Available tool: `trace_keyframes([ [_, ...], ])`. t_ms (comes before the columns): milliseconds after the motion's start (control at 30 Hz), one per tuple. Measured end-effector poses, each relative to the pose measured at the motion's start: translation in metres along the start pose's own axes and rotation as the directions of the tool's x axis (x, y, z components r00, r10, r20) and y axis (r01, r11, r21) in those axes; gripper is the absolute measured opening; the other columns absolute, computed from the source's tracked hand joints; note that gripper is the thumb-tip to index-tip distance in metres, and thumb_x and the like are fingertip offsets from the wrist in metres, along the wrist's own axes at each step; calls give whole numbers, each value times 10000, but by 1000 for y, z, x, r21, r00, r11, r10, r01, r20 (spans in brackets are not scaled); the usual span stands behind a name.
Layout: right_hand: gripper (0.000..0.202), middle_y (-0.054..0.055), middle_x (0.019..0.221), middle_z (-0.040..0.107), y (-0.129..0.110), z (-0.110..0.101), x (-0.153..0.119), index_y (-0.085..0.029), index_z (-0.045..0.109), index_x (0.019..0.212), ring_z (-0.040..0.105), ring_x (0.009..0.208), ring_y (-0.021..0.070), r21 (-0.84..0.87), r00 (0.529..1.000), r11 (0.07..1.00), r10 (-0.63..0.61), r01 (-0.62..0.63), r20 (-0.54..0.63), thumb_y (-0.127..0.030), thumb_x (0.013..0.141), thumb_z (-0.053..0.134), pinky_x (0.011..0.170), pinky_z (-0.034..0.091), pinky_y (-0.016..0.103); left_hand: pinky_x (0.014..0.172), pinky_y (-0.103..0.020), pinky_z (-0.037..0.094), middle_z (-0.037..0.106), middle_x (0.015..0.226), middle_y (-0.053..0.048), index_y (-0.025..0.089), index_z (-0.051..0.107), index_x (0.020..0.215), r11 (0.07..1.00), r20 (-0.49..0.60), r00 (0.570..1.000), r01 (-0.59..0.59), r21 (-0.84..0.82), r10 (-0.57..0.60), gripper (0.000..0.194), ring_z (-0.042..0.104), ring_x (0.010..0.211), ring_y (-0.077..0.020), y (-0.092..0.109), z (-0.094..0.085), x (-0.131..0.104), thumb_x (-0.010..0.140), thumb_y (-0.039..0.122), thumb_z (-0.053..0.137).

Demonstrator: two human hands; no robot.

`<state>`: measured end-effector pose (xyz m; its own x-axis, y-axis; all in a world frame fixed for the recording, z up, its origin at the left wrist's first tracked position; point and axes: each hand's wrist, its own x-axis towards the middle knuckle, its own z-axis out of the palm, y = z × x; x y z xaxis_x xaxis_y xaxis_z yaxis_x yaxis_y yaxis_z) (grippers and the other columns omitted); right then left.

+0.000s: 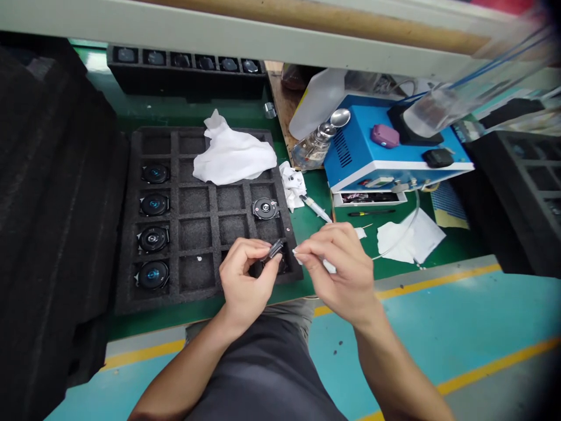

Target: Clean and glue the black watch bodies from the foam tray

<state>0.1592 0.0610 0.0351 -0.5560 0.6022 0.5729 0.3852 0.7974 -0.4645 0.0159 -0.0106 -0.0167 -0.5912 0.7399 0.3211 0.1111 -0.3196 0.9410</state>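
Between the thumb and fingers of my left hand (245, 278) is a watch case (274, 250), dark and tilted edge-on, held over the lower right of the black foam tray (175, 301). My right hand (339, 269) is closed in a pinch just to its right, apart from the watch. A bit of white tissue (328, 266) shows at its fingertips and under the palm. Several round dark watches stand in the tray's left column, among them one watch (152, 275) nearest me. Another watch (265, 208) lies in the right column. A white cloth (236, 153) covers some upper compartments.
A blue machine (363, 158) stands behind on the right, with a glass bottle (311, 149) beside it. A syringe (316, 208) and crumpled tissue (293, 186) lie right of the tray. Stacked black foam trays (56, 204) rise at left; a shelf edge (219, 35) crosses above.
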Motion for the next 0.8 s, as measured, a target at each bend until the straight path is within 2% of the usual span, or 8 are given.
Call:
trace_keyframes([
  [133,149,13,803,688,-7,11,3,-236,678,940,551,854,205,-172,989,974,-145,147,23,-92,904,665,894,455,424,706,-269,594,673,833,-27,178,654,826,998,22,999,-47,41,47,185,704,803,-153,0,-1,0,783,33,761],
  [267,196,0,802,714,0,20,4,-244,684,954,554,833,199,-213,972,948,-233,237,42,-68,911,608,914,444,422,647,-222,576,664,818,-17,177,667,831,998,32,999,-24,55,22,179,680,754,-128,0,-2,1,782,24,747],
  [367,202,-5,787,731,10,19,4,-225,695,977,550,799,196,-255,929,895,-363,367,63,-75,933,566,901,435,432,622,-203,569,650,804,-14,172,667,810,998,37,999,17,57,-20,158,663,735,-119,-1,-2,0,784,39,748],
  [467,164,-8,781,736,17,15,7,-214,703,986,567,815,199,-309,879,825,-464,474,108,-97,925,605,907,423,442,621,-195,577,650,811,-16,170,668,804,997,28,998,53,59,-54,148,660,744,-119,0,-2,-1,780,60,762],
  [533,165,-11,775,732,16,15,9,-218,698,978,569,816,197,-330,886,824,-449,461,118,-91,920,609,899,421,440,617,-188,580,644,808,-13,169,665,804,996,19,997,70,64,-71,150,656,740,-115,0,-2,0,774,67,770],
  [700,211,-14,788,734,7,22,6,-237,679,989,550,796,192,-256,944,908,-322,331,75,-62,911,589,835,429,423,609,-177,563,633,802,-11,167,647,789,995,28,997,66,78,-69,143,648,739,-110,0,-2,0,783,57,738],
  [800,218,-23,776,726,10,22,4,-260,693,968,558,795,187,-270,915,876,-396,400,69,-73,912,596,847,427,426,600,-175,562,631,797,-11,168,643,776,995,30,995,89,55,-91,150,644,734,-111,0,-3,0,773,60,748],
])
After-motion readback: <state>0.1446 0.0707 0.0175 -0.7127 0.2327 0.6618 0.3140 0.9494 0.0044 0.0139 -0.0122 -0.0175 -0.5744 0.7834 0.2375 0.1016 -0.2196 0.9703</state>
